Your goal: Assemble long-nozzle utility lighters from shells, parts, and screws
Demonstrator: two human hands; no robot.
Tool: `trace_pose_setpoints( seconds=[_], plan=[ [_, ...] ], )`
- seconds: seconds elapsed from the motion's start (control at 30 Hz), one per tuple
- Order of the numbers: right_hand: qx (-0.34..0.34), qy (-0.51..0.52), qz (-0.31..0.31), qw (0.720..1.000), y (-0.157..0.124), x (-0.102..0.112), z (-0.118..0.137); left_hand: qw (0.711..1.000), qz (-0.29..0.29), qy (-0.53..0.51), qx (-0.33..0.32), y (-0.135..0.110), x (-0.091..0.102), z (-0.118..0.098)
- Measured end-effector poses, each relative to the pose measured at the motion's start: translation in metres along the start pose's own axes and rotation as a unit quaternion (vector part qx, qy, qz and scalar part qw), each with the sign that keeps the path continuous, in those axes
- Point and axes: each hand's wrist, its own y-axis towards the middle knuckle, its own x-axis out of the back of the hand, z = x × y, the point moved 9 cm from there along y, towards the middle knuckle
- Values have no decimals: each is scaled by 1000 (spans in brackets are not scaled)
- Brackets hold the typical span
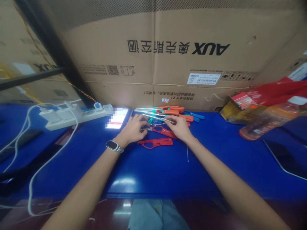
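Red lighter shell is lying between left hand and right hand, both narrowly curled, can't tell around what, so pinch lightly.

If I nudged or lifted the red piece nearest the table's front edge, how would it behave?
The red piece is probably stiff, as it looks like moulded plastic. Slim and looped, it is likely light. Lying flat on the shiny blue table, it should probably slide rather than roll.
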Motion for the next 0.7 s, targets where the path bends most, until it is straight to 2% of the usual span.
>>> trace_pose_setpoints(
  seconds=[0.1,0.23,0.4,0.5,0.7],
  plan=[
    [-3,1,10,1000,0,-3,-1,999,-13,39,3,4,3,2],
    [-6,1,0,1000,-1,-1,-2,992,35,119,14,22,-7,8],
    [-8,25,5,1000,0,1,-4,987,62,145,40,43,-12,14],
    [-4,45,-4,999,2,6,-6,988,34,146,31,46,0,9],
    [-4,107,-10,994,4,13,-11,992,-72,104,7,34,44,-13]
  ],
)
